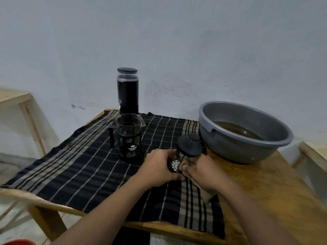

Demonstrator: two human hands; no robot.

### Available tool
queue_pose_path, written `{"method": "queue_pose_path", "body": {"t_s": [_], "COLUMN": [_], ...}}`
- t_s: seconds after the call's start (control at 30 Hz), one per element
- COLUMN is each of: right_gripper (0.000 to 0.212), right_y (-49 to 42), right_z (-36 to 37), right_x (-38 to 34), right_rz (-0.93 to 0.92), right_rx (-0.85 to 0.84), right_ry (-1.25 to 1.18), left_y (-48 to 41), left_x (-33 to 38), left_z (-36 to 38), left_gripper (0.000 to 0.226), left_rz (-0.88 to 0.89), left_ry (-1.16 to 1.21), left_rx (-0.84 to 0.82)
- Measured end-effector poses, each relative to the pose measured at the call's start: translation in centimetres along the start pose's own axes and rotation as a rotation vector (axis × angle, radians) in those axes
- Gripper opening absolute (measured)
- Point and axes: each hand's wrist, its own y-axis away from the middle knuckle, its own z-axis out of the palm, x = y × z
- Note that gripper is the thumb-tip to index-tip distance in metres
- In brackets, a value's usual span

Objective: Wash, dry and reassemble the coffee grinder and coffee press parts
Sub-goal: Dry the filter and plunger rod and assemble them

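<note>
My left hand [158, 167] grips the round metal filter disc [175, 164] of the press plunger, low over the checked cloth. The plunger's black lid and knob [190, 145] tilt up to the right above both hands. My right hand [201, 171] holds a beige rag [207, 196] pressed against the filter and rod. The glass coffee press beaker [129, 138] with a black frame stands upright just left of my hands. A tall black coffee grinder [127, 91] with its lid on stands behind the beaker at the table's back edge.
A dark checked cloth [85, 167] covers most of the wooden table [265, 191]. A grey basin [247, 149] with brownish water sits at the right, close to my right hand. A wooden stand [21, 103] is at the left, with a pale wall behind.
</note>
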Motion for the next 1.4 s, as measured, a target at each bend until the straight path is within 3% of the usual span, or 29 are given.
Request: {"method": "queue_pose_path", "body": {"t_s": [0.1, 0.3, 0.47, 0.6, 0.73, 0.83, 0.9, 0.97, 1.1, 1.17, 1.23, 1.3, 1.4], "right_gripper": [0.008, 0.011, 0.010, 0.015, 0.007, 0.013, 0.011, 0.012, 0.026, 0.033, 0.023, 0.011, 0.010], "right_y": [-0.2, -0.7, -0.8, -1.8, -1.5, -0.5, 0.1, 0.2, 0.1, -0.3, -0.9, -1.6, -2.2], "right_z": [-0.2, 0.0, 0.8, 2.0, 0.5, -1.8, -2.5, -2.5, 0.2, 1.1, 0.9, 0.4, -0.1], "right_x": [-0.3, -2.1, -0.6, -1.0, -0.1, 0.7, 0.2, -0.9, -2.1, -1.9, -1.7, -1.4, -0.8], "right_rz": [0.036, 0.058, 0.119, 0.213, 0.249, 0.244, 0.167, 0.105, 0.104, 0.078, 0.058, 0.090, 0.106], "right_rx": [0.007, 0.135, 0.097, 0.229, 0.198, 0.394, 0.513, 0.453, 0.172, 0.186, 0.212, 0.197, 0.146], "right_ry": [0.031, 0.149, 0.013, -0.081, -0.262, -0.385, -0.517, -0.554, -0.354, -0.188, -0.103, -0.149, -0.203], "left_y": [-0.4, -1.2, -1.7, -1.5, -1.1, -1.1, -1.0, -0.8, -0.5, -0.6, -0.7, -0.7, -0.8], "left_x": [0.3, 0.1, -0.2, -0.1, -0.2, -0.5, -0.7, -0.7, -0.4, -0.7, -0.8, -0.9, -0.9], "left_z": [0.2, -0.2, 0.1, 0.4, 0.4, 0.3, 0.2, 0.1, 0.0, 0.0, 0.1, 0.1, -0.3], "left_gripper": [0.112, 0.066, 0.092, 0.104, 0.101, 0.134, 0.140, 0.124, 0.101, 0.094, 0.081, 0.074, 0.078], "left_rz": [-0.093, -0.189, -0.240, -0.267, -0.234, -0.240, -0.210, -0.159, -0.116, -0.128, -0.155, -0.163, -0.157], "left_ry": [0.112, 0.167, 0.236, 0.255, 0.230, 0.259, 0.257, 0.213, 0.179, 0.187, 0.208, 0.200, 0.161], "left_rx": [-0.019, -0.008, -0.042, -0.025, -0.018, -0.044, -0.063, -0.052, -0.048, -0.052, -0.061, -0.065, -0.108]}}
